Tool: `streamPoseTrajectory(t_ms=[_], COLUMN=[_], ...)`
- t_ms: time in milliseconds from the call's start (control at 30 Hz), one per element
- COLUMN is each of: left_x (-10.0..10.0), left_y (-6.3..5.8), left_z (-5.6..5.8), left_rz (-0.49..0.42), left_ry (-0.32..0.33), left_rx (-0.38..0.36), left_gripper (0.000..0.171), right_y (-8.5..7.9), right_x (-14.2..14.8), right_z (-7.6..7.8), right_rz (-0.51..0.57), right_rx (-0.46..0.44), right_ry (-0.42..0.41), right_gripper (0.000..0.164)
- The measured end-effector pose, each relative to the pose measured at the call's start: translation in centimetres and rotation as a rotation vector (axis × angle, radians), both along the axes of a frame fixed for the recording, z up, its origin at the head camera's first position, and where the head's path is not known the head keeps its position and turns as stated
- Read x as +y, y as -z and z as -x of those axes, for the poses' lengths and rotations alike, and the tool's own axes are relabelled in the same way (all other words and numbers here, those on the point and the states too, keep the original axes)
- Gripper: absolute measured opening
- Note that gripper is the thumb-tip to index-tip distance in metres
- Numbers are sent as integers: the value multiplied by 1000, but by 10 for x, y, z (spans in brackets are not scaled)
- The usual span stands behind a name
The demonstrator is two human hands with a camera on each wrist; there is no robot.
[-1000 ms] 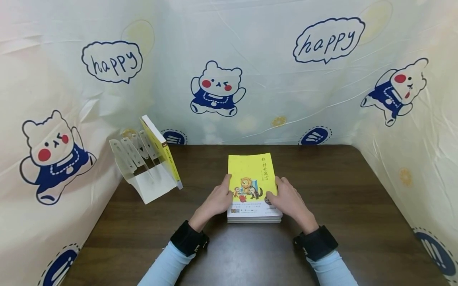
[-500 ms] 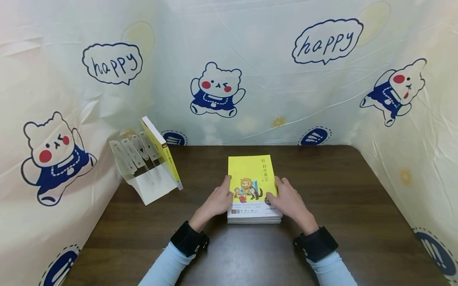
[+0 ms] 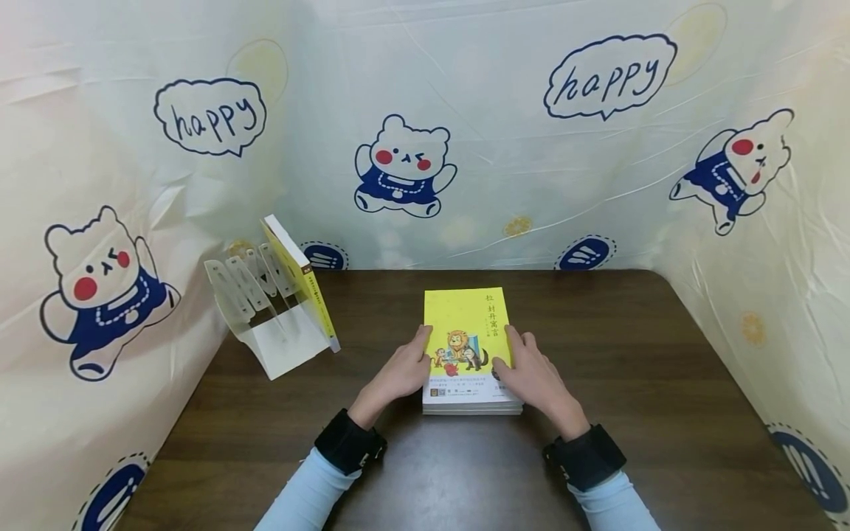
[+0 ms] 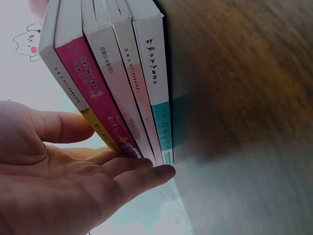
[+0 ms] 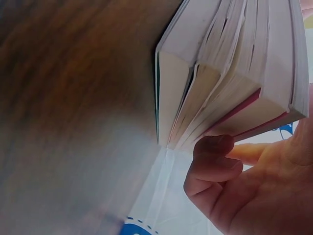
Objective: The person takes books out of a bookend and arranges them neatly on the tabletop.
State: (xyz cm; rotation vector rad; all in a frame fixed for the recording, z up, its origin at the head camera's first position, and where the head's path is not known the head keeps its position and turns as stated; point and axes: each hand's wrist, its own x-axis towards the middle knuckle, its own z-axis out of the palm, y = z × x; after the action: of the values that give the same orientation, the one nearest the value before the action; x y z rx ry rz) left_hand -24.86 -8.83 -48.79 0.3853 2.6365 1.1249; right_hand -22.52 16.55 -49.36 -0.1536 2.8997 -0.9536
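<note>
A stack of several books (image 3: pixel 465 324) lies on the table, topped by a yellow and white paperback with a cartoon lion on its cover. My left hand (image 3: pixel 398 370) presses the spine side; in the left wrist view its fingers (image 4: pixel 132 181) reach fairly straight along the coloured spines (image 4: pixel 100 98). On the opposite side, my right hand (image 3: pixel 536 375) holds the stack with its thumb over the cover. Its curled fingers (image 5: pixel 212 166) rest by the page edges (image 5: pixel 220 93) in the right wrist view. The books' sides look nearly aligned, with small gaps between pages.
A white book rack (image 3: pixel 285 343) with upright dividers stands at the table's back left. One yellow book (image 3: pixel 308 284) leans upright at its right end. The dark wood table (image 3: pixel 617 354) is enclosed by a printed curtain (image 3: pixel 505 169) at the back and sides.
My right hand has shifted slightly left, its thumb and forefinger reaching a little farther over the cover. The left hand and the stack stay nearly where they were.
</note>
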Motion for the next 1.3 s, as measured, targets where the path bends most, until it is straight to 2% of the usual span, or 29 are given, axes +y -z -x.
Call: streamPoseTrajectory(t_ms=[433,733,900,1033,1133,1300], left_x=[-5,-10,-16,-21,-26,-36], left_y=[0,-6,-5,-1,2,0], left_z=[-4,-10,-12,-10,-10,-12], left_rz=[-14,-23,-19,4,-10,-114], left_ry=[10,7,-16,-87,-175,-302], left_rx=[8,-14,-2,67,139,274], left_gripper=[59,59,55,48,41,31], right_y=[0,-4,-5,-4,-2,0], right_x=[-2,-4,-5,-4,-4,-3], right_z=[-1,-5,-6,-6,-7,-5], right_rz=[26,20,15,12,13,9], right_rx=[-52,-104,-131,-123,-127,-123], right_ry=[1,-9,-15,-10,-8,-11], right_gripper=[79,77,78,78,78,79])
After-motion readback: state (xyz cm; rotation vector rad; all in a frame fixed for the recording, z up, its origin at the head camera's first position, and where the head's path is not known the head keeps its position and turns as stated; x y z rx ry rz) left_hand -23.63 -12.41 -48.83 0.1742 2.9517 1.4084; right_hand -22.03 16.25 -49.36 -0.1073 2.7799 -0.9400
